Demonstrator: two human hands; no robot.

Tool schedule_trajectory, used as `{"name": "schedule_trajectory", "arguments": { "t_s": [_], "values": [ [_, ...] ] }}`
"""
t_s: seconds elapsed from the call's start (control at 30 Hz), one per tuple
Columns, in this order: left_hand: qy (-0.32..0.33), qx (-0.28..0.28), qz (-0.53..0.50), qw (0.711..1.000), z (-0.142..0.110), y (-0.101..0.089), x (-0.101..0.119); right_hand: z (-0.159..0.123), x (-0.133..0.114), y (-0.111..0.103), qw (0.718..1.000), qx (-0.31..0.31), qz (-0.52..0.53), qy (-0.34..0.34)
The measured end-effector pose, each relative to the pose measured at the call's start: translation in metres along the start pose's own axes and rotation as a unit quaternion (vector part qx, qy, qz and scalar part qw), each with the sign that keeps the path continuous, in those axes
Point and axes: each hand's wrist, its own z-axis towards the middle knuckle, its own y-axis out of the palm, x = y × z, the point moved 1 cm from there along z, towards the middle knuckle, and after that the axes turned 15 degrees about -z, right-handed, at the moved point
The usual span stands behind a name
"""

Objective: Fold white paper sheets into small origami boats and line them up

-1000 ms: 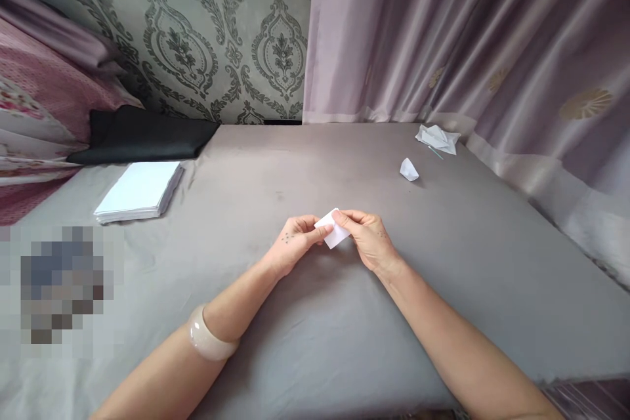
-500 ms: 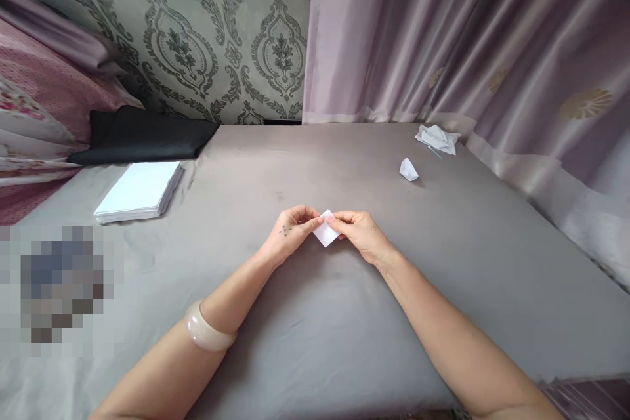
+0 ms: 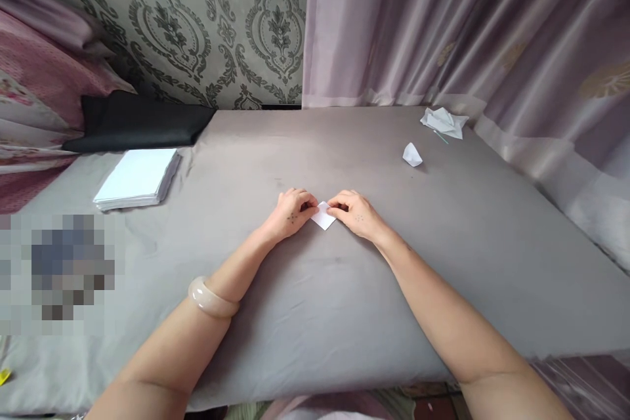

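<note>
A small folded piece of white paper (image 3: 324,218), diamond-shaped with one corner pointing towards me, lies between my two hands near the middle of the grey cloth surface. My left hand (image 3: 295,210) pinches its left corner between thumb and fingers. On the opposite side my right hand (image 3: 355,212) grips the right corner in the same way. Both hands are low, at the cloth. The fingertips hide the paper's side corners. A pale bangle (image 3: 212,300) is round my left forearm.
A stack of white paper (image 3: 138,177) lies at the left, before a folded black cloth (image 3: 142,125). At the back right are a folded paper shape (image 3: 412,155) and a pile of folded papers (image 3: 444,122) beside a thin stick (image 3: 441,137). Curtains (image 3: 374,26) border the right side.
The view has tipped down a little. The paper, earlier tilted up in my fingers, now looks flatter and lower against the cloth; both hands still hold its sides.
</note>
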Motion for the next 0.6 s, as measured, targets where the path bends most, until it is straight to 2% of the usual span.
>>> {"name": "schedule_trajectory", "arguments": {
  "t_s": [0.17, 0.33, 0.43, 0.6],
  "values": [
    [0.05, -0.007, 0.028, 0.998, -0.002, 0.002, -0.007, -0.005, 0.003, 0.0, 0.996, 0.033, -0.015, -0.087],
    [0.157, -0.02, 0.057, 0.986, -0.003, 0.002, -0.012, -0.011, -0.001, -0.004, 0.985, 0.046, -0.068, -0.151],
    [0.207, -0.043, 0.108, 0.971, -0.006, 0.001, -0.009, -0.013, -0.005, -0.006, 0.979, 0.033, -0.121, -0.161],
    [0.23, -0.082, 0.184, 0.952, -0.011, -0.001, 0.004, -0.018, -0.013, -0.008, 0.963, 0.019, -0.223, -0.148]
  ]
}}
